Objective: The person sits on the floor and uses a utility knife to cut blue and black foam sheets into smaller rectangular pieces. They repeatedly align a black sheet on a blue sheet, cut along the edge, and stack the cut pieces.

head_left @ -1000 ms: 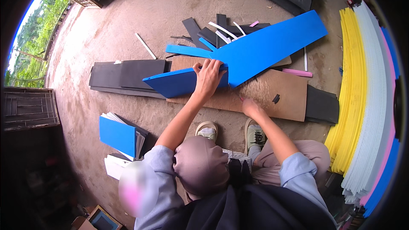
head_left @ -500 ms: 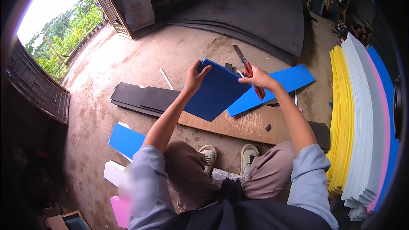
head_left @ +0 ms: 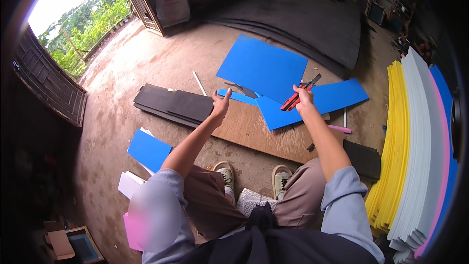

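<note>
My left hand (head_left: 221, 104) is empty, fingers stretched apart, to the left of a blue foam sheet (head_left: 259, 63). In my right hand (head_left: 304, 99) is a red utility knife (head_left: 294, 97), its dark blade pointing up and right. The same hand is at the sheet's lower right corner; whether it also grips the sheet I cannot tell. Below the sheet, a long blue strip (head_left: 342, 93) lies slanted across a worn wooden board (head_left: 239, 128). A narrow blue strip (head_left: 238, 97) and a dark piece show between my hands.
Black foam strips (head_left: 171, 103) lie left of the board. Stacked yellow sheets (head_left: 391, 151) and white sheets (head_left: 415, 166) stand at right. Large black sheets (head_left: 298, 24) cover the far floor. By my left arm lie blue pieces (head_left: 149, 149) and pink pieces (head_left: 133, 230).
The blue sheet was held between both hands; my left hand has come off it. The sheet has turned and moved farther away, its face now brighter. The knife remains in my right hand.
</note>
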`<state>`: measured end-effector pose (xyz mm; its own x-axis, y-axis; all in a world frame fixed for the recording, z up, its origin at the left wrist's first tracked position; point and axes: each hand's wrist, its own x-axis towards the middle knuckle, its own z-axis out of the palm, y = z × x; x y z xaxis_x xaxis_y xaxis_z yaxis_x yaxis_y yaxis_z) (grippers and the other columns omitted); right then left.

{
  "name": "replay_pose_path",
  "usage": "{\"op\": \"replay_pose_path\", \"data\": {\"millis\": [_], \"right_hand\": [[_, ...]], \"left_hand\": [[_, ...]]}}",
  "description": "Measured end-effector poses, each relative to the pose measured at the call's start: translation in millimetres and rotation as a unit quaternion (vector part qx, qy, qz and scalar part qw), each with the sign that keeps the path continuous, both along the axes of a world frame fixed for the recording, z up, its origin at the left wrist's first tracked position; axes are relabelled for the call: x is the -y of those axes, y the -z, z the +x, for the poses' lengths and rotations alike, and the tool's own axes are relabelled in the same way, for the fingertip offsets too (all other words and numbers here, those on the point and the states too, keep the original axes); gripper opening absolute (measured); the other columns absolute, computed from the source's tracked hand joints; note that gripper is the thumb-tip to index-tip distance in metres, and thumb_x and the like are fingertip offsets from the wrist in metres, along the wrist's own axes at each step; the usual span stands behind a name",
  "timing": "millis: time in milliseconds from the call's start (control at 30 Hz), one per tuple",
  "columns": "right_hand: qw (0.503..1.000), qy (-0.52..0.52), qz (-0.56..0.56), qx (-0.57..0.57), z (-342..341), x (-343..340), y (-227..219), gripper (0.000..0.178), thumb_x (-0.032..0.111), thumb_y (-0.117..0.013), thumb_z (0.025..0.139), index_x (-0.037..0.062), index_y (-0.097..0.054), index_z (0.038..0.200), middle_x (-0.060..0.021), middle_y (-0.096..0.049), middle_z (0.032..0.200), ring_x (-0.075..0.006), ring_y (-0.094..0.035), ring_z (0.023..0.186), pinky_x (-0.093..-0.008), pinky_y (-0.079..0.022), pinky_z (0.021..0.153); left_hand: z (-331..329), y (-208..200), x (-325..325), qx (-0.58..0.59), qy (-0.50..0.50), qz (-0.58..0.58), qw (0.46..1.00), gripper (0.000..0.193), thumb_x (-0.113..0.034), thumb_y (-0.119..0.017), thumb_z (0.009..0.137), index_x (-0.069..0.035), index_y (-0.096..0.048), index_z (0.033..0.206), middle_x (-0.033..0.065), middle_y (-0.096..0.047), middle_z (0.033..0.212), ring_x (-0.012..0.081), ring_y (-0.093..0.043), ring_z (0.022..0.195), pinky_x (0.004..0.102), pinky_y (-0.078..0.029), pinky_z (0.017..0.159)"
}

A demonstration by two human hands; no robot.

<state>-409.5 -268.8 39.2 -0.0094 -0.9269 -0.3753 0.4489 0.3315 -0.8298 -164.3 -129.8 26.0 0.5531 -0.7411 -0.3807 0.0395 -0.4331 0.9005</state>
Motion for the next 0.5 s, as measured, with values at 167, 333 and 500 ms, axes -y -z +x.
{"op": "replay_pose_path", "data": {"millis": [167, 333, 500], "right_hand": [[0.995, -0.062, 0.010, 0.071, 25, -10, 14, 0.026, 0.000, -0.070, 0.073, 0.0057, -0.050, 0.088, -0.0052, -0.054, 0.088, -0.0196, -0.055, 0.081, -0.0383, -0.047, 0.075], [0.963, -0.242, -0.051, 0.107, 44, -26, 10, 0.027, -0.001, -0.069, 0.073, 0.0075, -0.049, 0.088, -0.0064, -0.055, 0.087, -0.0191, -0.056, 0.081, -0.0383, -0.047, 0.077], [0.904, -0.424, -0.028, 0.051, 33, -29, 7, 0.019, 0.006, -0.051, 0.085, 0.0019, -0.044, 0.102, -0.0138, -0.059, 0.104, -0.0269, -0.060, 0.093, -0.0359, -0.049, 0.078]], "left_hand": [[-43, -21, 21, -0.228, 0.099, -0.134, 0.959, 0.096, -0.063, -0.050, 0.080, -0.014, 0.007, 0.140, 0.0177, -0.031, 0.138, 0.0315, -0.045, 0.119, 0.0544, -0.031, 0.099], [-10, 9, 60, -0.192, -0.097, -0.180, 0.960, 0.065, -0.049, -0.052, 0.086, -0.003, -0.033, 0.128, 0.0114, -0.049, 0.121, 0.0245, -0.057, 0.102, 0.0413, -0.049, 0.083], [30, 30, 62, 0.014, -0.214, -0.133, 0.968, 0.067, -0.056, -0.058, 0.080, 0.008, -0.055, 0.100, 0.0198, -0.061, 0.095, 0.0244, -0.061, 0.086, 0.0362, -0.048, 0.077]]}}
